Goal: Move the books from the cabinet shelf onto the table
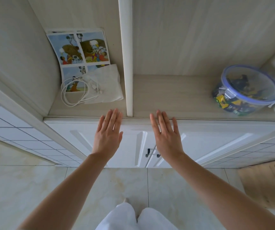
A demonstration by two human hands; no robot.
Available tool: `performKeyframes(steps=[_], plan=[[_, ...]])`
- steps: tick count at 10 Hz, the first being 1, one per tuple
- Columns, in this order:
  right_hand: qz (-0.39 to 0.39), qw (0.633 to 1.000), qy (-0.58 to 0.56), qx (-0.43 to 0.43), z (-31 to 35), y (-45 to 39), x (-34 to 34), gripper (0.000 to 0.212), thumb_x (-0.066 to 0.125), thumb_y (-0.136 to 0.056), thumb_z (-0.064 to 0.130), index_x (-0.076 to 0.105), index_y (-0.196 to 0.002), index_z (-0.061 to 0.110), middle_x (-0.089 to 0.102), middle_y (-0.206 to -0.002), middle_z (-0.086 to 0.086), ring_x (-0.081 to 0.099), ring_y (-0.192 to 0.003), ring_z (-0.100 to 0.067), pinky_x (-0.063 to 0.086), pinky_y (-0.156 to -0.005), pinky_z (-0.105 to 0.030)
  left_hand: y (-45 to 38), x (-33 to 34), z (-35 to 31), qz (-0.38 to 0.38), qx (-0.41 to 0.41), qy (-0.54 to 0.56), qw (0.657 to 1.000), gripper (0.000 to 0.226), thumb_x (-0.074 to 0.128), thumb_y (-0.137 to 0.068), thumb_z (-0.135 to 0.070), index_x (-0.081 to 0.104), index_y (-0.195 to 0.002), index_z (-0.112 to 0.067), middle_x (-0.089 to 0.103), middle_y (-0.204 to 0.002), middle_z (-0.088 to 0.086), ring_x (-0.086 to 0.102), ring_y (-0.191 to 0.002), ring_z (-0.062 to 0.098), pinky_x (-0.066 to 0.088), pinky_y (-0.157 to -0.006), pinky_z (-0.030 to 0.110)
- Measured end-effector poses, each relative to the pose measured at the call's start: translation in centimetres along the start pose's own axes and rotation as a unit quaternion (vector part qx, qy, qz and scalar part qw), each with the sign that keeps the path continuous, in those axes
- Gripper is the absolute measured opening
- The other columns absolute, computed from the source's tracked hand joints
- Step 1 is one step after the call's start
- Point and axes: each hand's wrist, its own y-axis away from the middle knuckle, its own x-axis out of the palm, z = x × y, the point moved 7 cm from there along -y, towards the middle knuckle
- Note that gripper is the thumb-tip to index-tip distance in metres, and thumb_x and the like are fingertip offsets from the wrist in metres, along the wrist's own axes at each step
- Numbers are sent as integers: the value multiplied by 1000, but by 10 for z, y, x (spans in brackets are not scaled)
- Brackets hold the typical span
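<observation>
We hold both hands out flat in front of the cabinet shelf [175,95], palms down, fingers straight and close together, gripping nothing. Our left hand [107,135] reaches toward the front lip of the shelf just left of the white upright divider [126,60]; our right hand [166,136] does the same just right of it. The fingertips seem to reach the shelf edge, though we cannot tell whether they touch it.

The shelf is pale, matte wood-grain board. In the left compartment a thin picture book [80,52] lies flat at the back, its glossy cover split into coloured illustrated panels, its near corner curling. A crumpled white sheet [106,83] overlaps its lower right part, and a coiled white cable [74,92] lies across both, smooth and looped.

In the right compartment, well apart from our hands, sits a round clear plastic container [248,90] with a blue-rimmed lid, packed with shiny coloured wrappers.

Below the shelf are white panelled cabinet doors [138,146] with small dark handles. The floor [50,188] is polished cream tile, and a flat brown cardboard piece [266,181] lies at the right.
</observation>
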Motion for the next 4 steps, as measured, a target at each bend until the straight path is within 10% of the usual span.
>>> performKeyframes(steps=[2,4], plan=[[21,999,-31,-28,0,2,-4,90,61,-71,1,21,-151,9,27,-155,-16,27,-143,-33,27,-113,-54,3,-8,0,2,-34,29,999,60,55,-93,-27,35,-147,-10,34,-155,10,26,-146,26,20,-119,46],[13,996,-90,-15,-3,48,-28,75,57,-81,8,23,-148,4,39,-149,-13,33,-141,-32,33,-110,-54,31,-35,-12,-53,-52,108,991,38,57,-94,-20,55,-130,-10,60,-134,7,50,-131,27,42,-105,42]])
